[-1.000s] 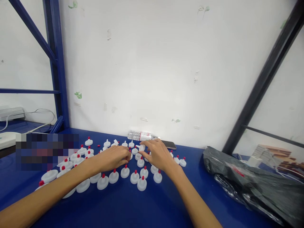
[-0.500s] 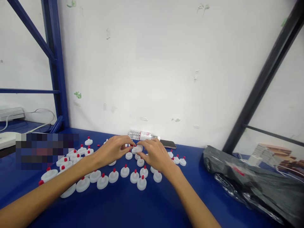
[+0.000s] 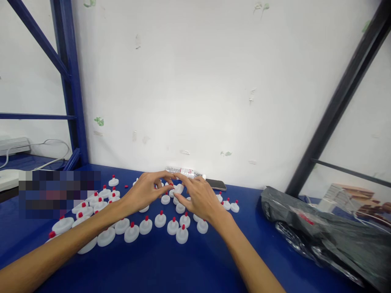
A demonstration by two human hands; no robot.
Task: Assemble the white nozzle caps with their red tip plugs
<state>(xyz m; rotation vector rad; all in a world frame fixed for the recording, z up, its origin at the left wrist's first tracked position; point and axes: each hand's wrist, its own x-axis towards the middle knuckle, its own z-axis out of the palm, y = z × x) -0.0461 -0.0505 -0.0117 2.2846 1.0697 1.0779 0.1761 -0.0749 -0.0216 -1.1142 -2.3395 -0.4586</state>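
Note:
A white plastic cap [image 3: 178, 189] with a red tip is held up and tilted between my two hands. My left hand [image 3: 148, 189] has its thumb and index finger at the red tip, on the cap's left side. My right hand [image 3: 201, 197] curves around the cap's right side, its index finger above and thumb below. The fingers partly hide the cap. Beneath and around the hands, similar red-tipped white caps [image 3: 182, 235] stand upright on the blue table [image 3: 159, 264], several more [image 3: 106, 236] being at the left.
A clear plastic bottle [image 3: 183, 171] lies by the wall behind my hands, beside a dark phone [image 3: 217, 185]. At left lies a small loose red piece [image 3: 126, 186]. A grey plastic bag [image 3: 317, 228] covers the right side. Blue [image 3: 71, 81] and dark [image 3: 332, 97] posts rise at the sides.
My fingers have shifted around the cap: both index fingertips have come together above it, and the right thumb has dropped away slightly. The cap looks more tilted. The standing caps stay put.

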